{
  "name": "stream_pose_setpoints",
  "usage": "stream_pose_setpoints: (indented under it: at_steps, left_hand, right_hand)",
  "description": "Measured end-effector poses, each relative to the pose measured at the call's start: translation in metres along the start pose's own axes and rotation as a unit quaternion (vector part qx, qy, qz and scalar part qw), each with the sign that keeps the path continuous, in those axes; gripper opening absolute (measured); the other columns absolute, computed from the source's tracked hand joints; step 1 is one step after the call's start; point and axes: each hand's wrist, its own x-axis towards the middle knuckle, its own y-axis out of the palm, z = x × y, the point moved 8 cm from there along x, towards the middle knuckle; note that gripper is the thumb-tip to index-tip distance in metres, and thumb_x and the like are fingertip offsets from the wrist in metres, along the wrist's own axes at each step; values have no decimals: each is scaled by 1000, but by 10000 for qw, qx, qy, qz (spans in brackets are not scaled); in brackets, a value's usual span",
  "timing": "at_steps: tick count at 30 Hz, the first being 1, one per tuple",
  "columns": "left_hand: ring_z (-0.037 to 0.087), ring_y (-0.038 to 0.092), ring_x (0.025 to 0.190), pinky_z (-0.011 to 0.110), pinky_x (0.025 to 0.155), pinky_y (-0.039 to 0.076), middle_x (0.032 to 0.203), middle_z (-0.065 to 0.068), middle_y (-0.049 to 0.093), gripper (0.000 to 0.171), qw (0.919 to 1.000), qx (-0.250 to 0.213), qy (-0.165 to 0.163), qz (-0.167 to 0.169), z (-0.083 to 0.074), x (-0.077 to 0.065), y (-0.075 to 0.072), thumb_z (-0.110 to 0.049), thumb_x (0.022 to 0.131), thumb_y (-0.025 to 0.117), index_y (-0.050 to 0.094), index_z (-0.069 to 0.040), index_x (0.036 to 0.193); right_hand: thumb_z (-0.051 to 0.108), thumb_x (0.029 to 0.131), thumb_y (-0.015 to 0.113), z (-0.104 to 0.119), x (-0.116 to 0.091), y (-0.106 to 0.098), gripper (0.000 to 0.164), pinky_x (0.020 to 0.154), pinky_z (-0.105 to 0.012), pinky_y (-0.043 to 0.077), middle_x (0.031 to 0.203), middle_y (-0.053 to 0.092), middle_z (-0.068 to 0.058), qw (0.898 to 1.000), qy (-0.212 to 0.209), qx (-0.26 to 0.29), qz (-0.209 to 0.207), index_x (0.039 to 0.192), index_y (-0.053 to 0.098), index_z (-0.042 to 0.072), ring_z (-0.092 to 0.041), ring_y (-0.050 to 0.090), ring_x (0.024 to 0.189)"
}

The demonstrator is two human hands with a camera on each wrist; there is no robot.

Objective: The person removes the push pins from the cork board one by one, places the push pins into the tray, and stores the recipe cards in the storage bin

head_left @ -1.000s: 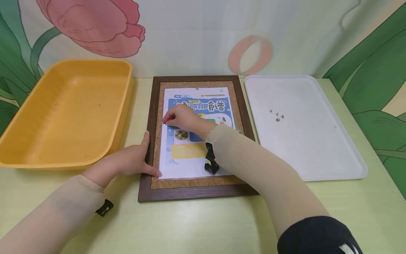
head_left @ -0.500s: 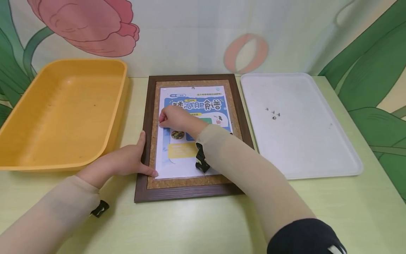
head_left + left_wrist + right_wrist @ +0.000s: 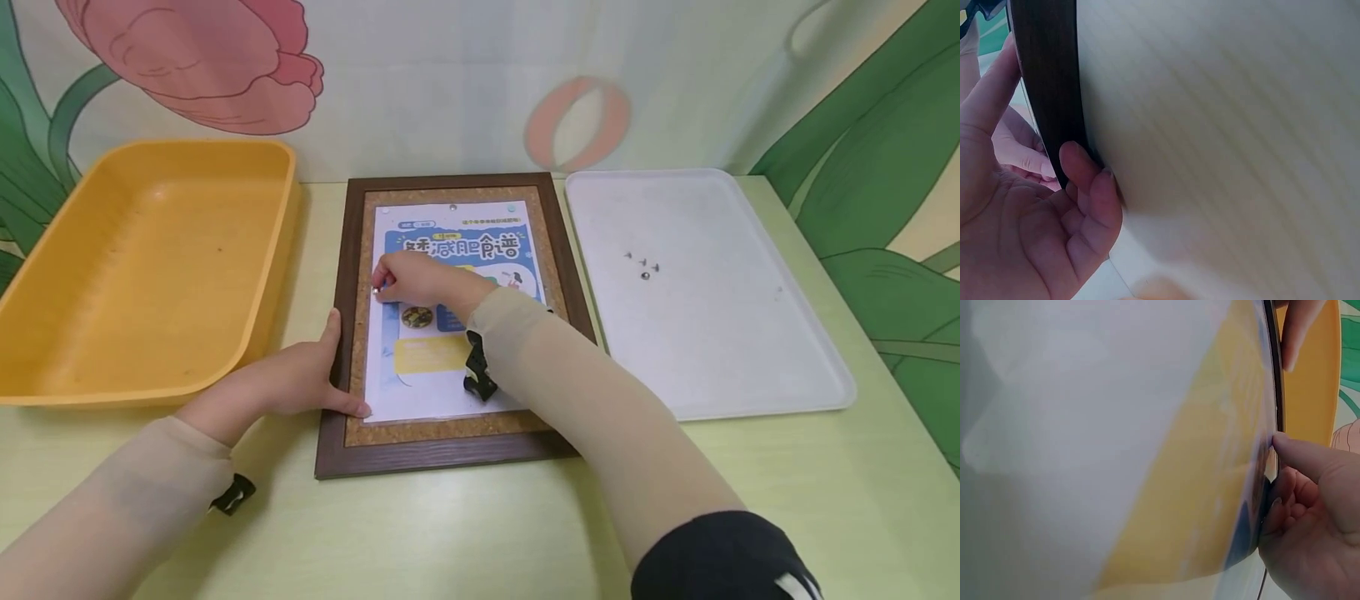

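Observation:
A printed poster (image 3: 420, 396) lies on a brown-framed corkboard (image 3: 450, 451), with tacks showing along its top edge. My right hand (image 3: 412, 277) pinches a small silver thumbtack (image 3: 377, 290) at the poster's left edge, a little above mid-height. My left hand (image 3: 303, 377) holds the left side of the frame. Its thumb lies on the poster's lower left corner. In the left wrist view, the curled fingers (image 3: 1094, 200) sit against the frame's outer side. The tack's point is hidden.
Several thumbtacks (image 3: 643, 263) lie loose on a white tray (image 3: 720, 350) right of the corkboard. To the left stands a yellow bin (image 3: 150, 275), close to the left forearm. A printed curtain (image 3: 450, 92) hangs behind the table (image 3: 420, 533).
The head view has shifted slightly, moving everything a little left in the picture. My right hand stays at the same spot on the poster's left edge. The left hand keeps its hold.

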Motion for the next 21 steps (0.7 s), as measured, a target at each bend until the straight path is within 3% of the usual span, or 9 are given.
stream_pose_setpoints:
  at_steps: [8, 15, 21]
  left_hand:
    - [34, 55, 98, 48, 86, 43, 115, 41, 50, 138, 10000, -10, -34, 6, 0, 1, 1, -61, 66, 73, -17, 15, 138]
    - [36, 55, 101, 50, 89, 42, 116, 41, 49, 138, 10000, -32, 2, 25, 1, 2, 1, -62, 66, 73, -17, 15, 138]
    - [34, 54, 99, 49, 87, 43, 118, 42, 47, 139, 10000, -36, -38, 41, 2, 1, 1, -63, 65, 72, -17, 15, 138]
  right_hand:
    - [10, 90, 62, -5, -3, -5, 21, 68, -18, 37, 85, 55, -2, 9980, -164, 579, -204, 111, 66, 10, -12, 48, 78]
    - [15, 90, 63, -11, -4, -7, 24, 75, -18, 42, 96, 64, 1, 9975, -10, 652, -254, 113, 68, 13, -12, 54, 86]
    - [16, 89, 64, -11, -1, -6, 20, 74, -18, 41, 92, 63, 0, 9980, -52, 537, -337, 108, 70, 11, -11, 53, 84]
